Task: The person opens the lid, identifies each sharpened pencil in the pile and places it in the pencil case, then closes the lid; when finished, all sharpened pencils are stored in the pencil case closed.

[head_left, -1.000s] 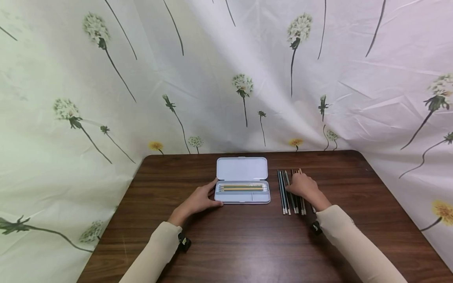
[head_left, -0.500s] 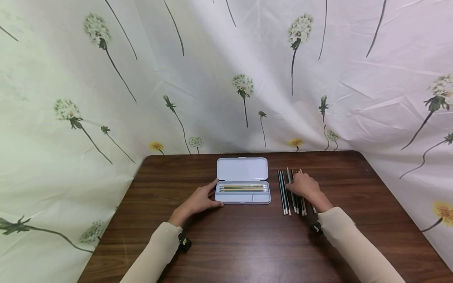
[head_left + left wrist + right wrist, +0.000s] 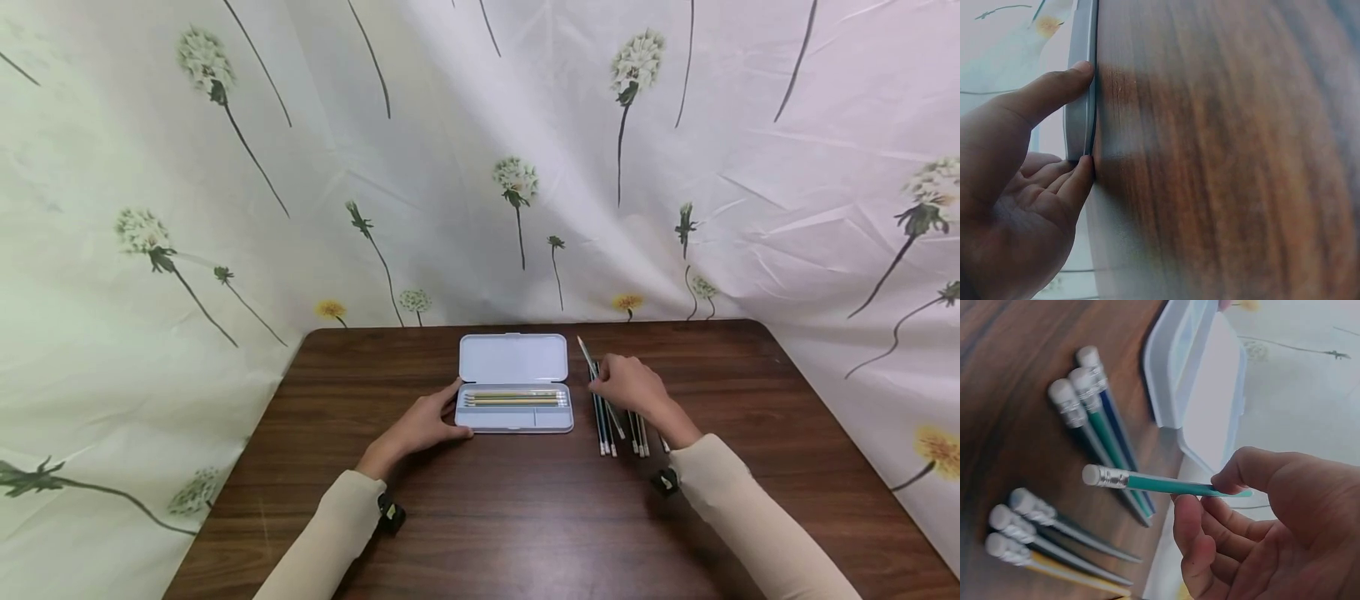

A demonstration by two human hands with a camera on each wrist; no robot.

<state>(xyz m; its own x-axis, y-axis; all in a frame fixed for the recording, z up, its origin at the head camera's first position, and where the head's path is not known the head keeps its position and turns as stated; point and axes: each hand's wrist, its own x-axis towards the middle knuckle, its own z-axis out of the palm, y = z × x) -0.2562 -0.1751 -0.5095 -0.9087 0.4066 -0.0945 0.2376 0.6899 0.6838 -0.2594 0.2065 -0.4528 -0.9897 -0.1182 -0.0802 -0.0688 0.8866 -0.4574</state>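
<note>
A pale blue pencil case (image 3: 495,421) lies with its lid up on the table, several pencils (image 3: 510,399) in its long back compartment. My left hand (image 3: 422,423) holds the left end of the case, thumb on the front side and fingers around the end; the left wrist view shows the thumb against the case wall (image 3: 1077,128). Between thumb and fingers, my right hand (image 3: 633,387) pinches a green pencil (image 3: 1166,485), lifted above the other pencils. Its white eraser end points towards me, its tip away and to the left.
Under the right hand lie dark and green pencils (image 3: 1107,434) in one group and more pencils (image 3: 1054,528), one yellow, in another. The brown wooden table (image 3: 517,517) extends towards me. A flowered cloth (image 3: 450,208) hangs behind its far edge.
My right hand has picked a green pencil out of the row and moved left, tilting the tip leftward. My left hand and the case have stayed in place.
</note>
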